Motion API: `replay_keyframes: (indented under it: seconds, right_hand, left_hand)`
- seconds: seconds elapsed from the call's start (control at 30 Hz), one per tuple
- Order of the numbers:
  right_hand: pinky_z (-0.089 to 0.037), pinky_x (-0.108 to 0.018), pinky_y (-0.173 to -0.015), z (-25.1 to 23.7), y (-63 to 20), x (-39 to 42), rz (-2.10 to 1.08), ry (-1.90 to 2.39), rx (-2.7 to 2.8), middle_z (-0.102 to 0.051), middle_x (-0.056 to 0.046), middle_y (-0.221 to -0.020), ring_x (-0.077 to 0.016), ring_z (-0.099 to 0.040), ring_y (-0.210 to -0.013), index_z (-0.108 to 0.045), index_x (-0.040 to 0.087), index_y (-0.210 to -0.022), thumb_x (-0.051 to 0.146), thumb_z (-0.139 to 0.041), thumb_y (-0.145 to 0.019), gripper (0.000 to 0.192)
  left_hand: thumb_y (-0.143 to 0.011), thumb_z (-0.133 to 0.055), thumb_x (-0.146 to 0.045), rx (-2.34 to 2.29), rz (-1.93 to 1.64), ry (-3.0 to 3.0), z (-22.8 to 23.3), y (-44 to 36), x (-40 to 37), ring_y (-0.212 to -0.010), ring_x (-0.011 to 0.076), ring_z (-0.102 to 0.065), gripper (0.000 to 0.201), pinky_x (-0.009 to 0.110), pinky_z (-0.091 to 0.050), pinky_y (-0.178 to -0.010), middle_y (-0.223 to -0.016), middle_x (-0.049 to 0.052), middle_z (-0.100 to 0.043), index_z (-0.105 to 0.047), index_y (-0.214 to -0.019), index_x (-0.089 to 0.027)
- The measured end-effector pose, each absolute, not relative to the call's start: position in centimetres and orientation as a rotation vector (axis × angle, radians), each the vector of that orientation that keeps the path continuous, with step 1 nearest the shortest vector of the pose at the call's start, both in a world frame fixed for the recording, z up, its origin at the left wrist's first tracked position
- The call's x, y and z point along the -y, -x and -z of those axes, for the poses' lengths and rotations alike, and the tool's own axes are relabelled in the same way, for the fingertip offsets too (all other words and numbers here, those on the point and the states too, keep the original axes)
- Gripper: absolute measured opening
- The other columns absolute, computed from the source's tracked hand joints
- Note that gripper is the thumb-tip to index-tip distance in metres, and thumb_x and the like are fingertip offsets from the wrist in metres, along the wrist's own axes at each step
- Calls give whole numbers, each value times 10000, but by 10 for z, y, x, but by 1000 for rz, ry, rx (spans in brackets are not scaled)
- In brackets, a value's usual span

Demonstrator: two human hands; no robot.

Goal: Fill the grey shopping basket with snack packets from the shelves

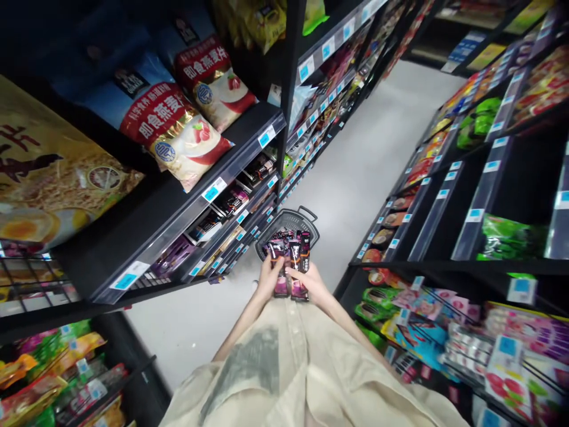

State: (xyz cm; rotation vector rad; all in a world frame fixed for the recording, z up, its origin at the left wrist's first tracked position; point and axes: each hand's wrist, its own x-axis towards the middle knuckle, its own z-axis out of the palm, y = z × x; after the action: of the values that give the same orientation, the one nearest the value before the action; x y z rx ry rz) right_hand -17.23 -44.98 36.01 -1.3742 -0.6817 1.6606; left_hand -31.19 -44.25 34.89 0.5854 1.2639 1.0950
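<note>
Close in front of my body, my left hand point(268, 276) is closed around a dark purple stick packet point(280, 287), its thumb lying across the front. Beside it my right hand point(313, 281) grips more dark stick packets point(295, 254) with orange and purple print. The two bunches sit side by side, tops pointing away from me; their exact number I cannot make out. Beyond and below the hands is a dark grey shopping basket point(291, 216) with a loop handle. More dark purple packets point(281, 233) show in it, partly hidden behind those in my hands.
On the left, a black shelf point(178, 220) holds oatmeal bags point(178, 127), with boxes of small packets point(233, 200) beneath. A second shelf point(462, 196) of bagged snacks runs along the right. Between them stretches the grey floor point(371, 142). Lower left stands another snack rack point(66, 370).
</note>
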Motion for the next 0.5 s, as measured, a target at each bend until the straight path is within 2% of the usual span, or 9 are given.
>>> replay_keyframes:
  seconds: [0.1,0.17,0.3,0.5]
  right_hand:
    - [-589,-380,-925,-360,171,454,-1721,1296,661,-809,-68,-1049,-262,-755,-969,-777,185,-1087,312,-984,-598,546]
    - [-577,-361,-970,-360,169,458,-1722,1279,656,-800,-53,-1108,-250,-744,-1040,-759,206,-1098,268,-997,-566,586]
    - [-612,-341,-862,-359,163,467,-1815,1284,471,-805,-46,-1070,-245,-762,-964,-739,217,-1061,307,-987,-571,557]
    - [-630,-352,-747,-359,151,477,-1889,1294,318,-809,-50,-928,-267,-781,-823,-726,194,-1022,306,-976,-559,538]
  left_hand:
    - [-793,-826,-581,-1248,-1118,-517,-352,315,443,-855,234,-715,463,334,-551,-829,-918,73,-759,-666,-973,-185]
    - [-762,-872,-509,-1257,-1089,-618,-356,314,443,-896,228,-708,435,319,-538,-848,-971,74,-763,-683,-979,-183]
    - [-625,-963,-318,-1365,-1061,-724,-362,306,440,-910,231,-696,475,319,-524,-866,-973,63,-760,-707,-1001,-180]
    - [-558,-974,-255,-1356,-1042,-628,-359,304,445,-942,240,-709,537,331,-536,-880,-1036,80,-778,-726,-1027,-173]
